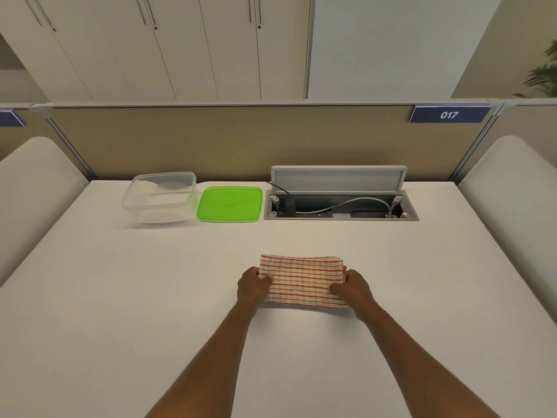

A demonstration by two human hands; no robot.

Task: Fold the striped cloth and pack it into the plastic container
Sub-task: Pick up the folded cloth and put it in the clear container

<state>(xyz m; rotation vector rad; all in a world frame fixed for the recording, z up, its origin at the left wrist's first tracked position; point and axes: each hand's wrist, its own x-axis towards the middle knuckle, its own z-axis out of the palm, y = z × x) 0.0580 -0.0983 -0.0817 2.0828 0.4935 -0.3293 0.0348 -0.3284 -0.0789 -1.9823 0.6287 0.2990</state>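
Your two bare forearms reach in from the near edge of the white table (120, 297) and meet at the red-and-white striped cloth (301, 282), which lies folded into a compact rectangle with several layers showing along its right end, near the middle of the table and directly in front of you; your left hand (251, 286) is closed on the cloth's left end, thumb on top of the fabric and the other fingers curled under or behind the edge; your right hand (351, 286) is closed on the right end in the same way, thumb pressed onto the top layer, fingers wrapped round the stacked edges; both hands grip the cloth and nothing else, and whether it rests fully on the table or is lifted slightly you cannot tell.

Farther back and to the left, well apart from the cloth, the clear square plastic container (159, 196) stands upright and open; just beside it on its right, the bright green square plastic lid (230, 204) lies flat on the table, its edge touching or nearly touching the container; to the right of the lid, a grey recessed cable box (340, 208) sits in the tabletop with its flap raised and a grey cable looped inside; behind all this runs a beige partition (180, 140) bearing a blue tag marked 017 (449, 114).
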